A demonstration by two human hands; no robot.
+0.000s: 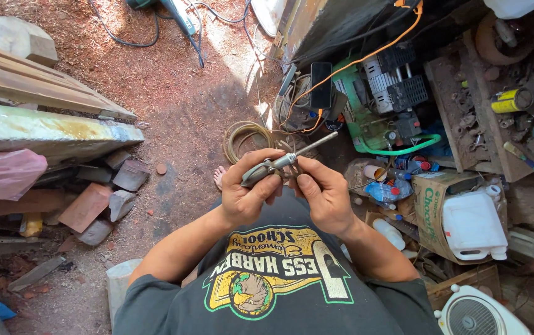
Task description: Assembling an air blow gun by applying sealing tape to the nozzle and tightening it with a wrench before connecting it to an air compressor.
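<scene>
View from the head camera, looking straight down over the wearer's dark printed shirt point(279, 279) to a floor of reddish sawdust point(174, 93).

Left of the view: long wooden planks point(25, 77) laid above a weathered slab point(50, 127), with a pink plastic bag point(3, 174) and loose broken tiles point(102, 198) below them.

Right of the view: a green machine point(375, 121) with black ribbed parts, an orange cable point(366, 56) running over it, and a black phone point(321, 85) resting at its edge. Lower right: a cardboard box point(431, 205) holding a white plastic jug point(473, 224), and the corner of a white fan point(475, 313).

Centre: a coil of thin wire point(246, 138) on the ground, just beyond the hands.

Left hand point(248, 192): fingers curled closed around the grey handle of a metal hand tool point(276, 166), thumb lying along the top.

Right hand point(323, 195): fingers bent, fingertips pinching the tool at its middle, just beside the left thumb.

The tool is held in front of the chest, between both hands, tilted, its thin metal rod point(316, 144) pointing up and to the right, past the fingers. What the small parts under the right fingertips are cannot be told.
</scene>
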